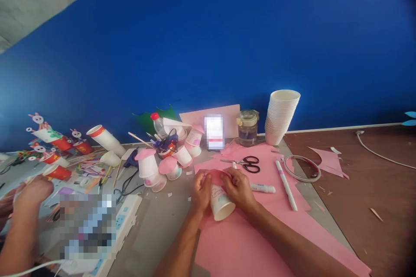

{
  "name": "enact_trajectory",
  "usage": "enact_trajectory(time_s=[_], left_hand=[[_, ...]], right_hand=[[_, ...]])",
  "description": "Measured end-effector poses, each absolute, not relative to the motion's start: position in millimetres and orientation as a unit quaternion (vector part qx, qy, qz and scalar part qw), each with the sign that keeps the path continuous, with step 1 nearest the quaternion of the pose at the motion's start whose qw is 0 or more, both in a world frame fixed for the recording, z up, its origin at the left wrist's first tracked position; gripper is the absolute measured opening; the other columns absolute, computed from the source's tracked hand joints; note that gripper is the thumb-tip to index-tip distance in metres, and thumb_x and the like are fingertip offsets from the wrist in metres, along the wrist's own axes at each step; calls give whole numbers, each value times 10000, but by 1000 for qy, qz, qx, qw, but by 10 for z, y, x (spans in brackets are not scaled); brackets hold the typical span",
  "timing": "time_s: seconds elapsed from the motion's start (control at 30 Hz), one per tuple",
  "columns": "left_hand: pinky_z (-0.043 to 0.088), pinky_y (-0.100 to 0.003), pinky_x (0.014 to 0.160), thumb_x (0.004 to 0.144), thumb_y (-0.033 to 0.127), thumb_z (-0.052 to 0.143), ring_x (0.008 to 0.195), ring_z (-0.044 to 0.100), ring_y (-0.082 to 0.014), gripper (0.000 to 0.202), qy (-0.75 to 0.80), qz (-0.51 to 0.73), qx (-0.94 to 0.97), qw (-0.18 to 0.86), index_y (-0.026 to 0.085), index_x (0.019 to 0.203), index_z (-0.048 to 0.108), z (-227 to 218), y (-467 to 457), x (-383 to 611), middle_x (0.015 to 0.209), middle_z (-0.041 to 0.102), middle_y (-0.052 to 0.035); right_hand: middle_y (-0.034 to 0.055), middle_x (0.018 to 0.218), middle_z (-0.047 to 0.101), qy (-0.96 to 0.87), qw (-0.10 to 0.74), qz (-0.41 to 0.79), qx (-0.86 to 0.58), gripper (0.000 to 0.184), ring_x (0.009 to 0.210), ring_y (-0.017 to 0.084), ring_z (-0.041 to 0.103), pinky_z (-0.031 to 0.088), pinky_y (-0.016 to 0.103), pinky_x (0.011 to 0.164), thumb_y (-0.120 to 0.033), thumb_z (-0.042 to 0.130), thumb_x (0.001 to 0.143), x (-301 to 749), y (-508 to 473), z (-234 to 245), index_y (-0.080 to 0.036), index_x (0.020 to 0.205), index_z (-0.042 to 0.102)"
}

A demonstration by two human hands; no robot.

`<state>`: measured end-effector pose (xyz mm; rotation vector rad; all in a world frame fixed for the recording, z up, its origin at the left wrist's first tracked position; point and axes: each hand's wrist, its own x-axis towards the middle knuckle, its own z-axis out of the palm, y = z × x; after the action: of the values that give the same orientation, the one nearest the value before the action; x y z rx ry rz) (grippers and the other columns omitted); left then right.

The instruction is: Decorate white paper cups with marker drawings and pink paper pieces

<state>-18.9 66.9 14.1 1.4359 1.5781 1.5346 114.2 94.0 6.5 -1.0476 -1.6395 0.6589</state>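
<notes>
A white paper cup (222,203) with coloured drawing on its side is tilted between my hands, its open mouth facing me. Pink paper (216,178) lies over its far end. My left hand (202,188) is closed, thumb pressed on the paper's left edge. On the other side, my right hand (238,186) pinches the paper's right edge, fingers curled behind. Beyond them lie black-handled scissors (248,163). A glue stick or marker-like tube (263,188) rests by my right wrist, and a white pen (286,185) lies farther right. Pink sheets (240,242) spread underneath.
Pink-topped cups (147,166) stand to the left. At the back are a lit phone (214,132), a glass jar (247,127) and a tall cup stack (282,117). A tape ring (302,169) lies right. Another person's hand (34,190) is at far left, near a power strip (125,216).
</notes>
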Motion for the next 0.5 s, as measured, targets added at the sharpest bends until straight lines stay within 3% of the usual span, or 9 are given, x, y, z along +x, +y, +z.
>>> enact_trajectory(time_s=[0.07,0.13,0.23,0.4,0.5], left_hand=[[407,-221,593,832,368,549,606,467,-127,254,580,563,533,251,192,649,545,149,672,-184,619,514,27],[409,-225,607,845,348,531,620,473,-128,239,577,558,541,251,191,665,552,146,677,-186,634,523,23],[429,-243,658,851,344,521,680,519,-143,209,573,547,555,256,190,735,602,131,684,-201,710,582,1],[443,-255,697,842,332,530,736,554,-157,193,568,530,564,280,182,782,636,105,695,-223,769,622,-17],[429,-238,666,832,334,544,702,534,-144,192,569,519,562,303,176,759,625,103,696,-232,735,604,-1]], right_hand=[[28,718,633,-691,534,267,-408,139,642,175,546,419,307,637,-280,511,826,1162,933,87,-186,865,605],[43,804,630,-696,553,247,-386,214,688,182,559,433,328,679,-292,540,819,1177,935,97,-177,993,586],[49,826,608,-704,562,220,-374,234,702,184,544,433,337,678,-285,539,829,1179,950,91,-186,1035,588],[42,731,608,-716,559,174,-381,143,702,189,537,408,333,678,-232,507,860,1161,980,62,-185,879,641],[17,633,597,-714,551,155,-403,190,632,172,521,386,325,671,-214,484,879,1157,989,63,-189,761,630]])
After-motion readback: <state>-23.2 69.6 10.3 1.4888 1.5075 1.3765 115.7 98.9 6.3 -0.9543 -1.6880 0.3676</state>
